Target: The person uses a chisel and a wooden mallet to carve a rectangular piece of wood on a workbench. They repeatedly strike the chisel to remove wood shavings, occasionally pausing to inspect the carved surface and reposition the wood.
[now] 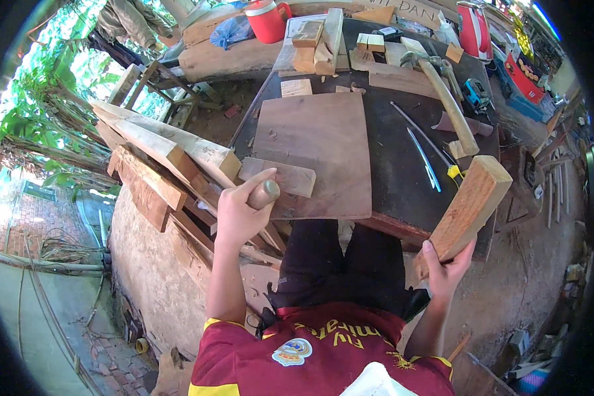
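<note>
My left hand (236, 214) is closed around a tool with a round wooden handle (264, 194). The handle's end faces up, and the rest of the tool is hidden. Beside that hand a small flat piece of wood (290, 179) lies on a wide brown board (323, 138) at the table's near edge. At the right, my right hand (450, 269) grips the lower end of a thick wooden block (472, 208), which leans up and away over the table's near right corner.
On the dark table (393, 148) lie a hammer (452, 109), a blue pen (424, 160), a thin rod with a yellow-black handle (453, 170) and a tape measure (476, 96). Timber beams (171, 142) jut out at the left. Wood offcuts (308, 39) and a red jug (266, 23) stand behind.
</note>
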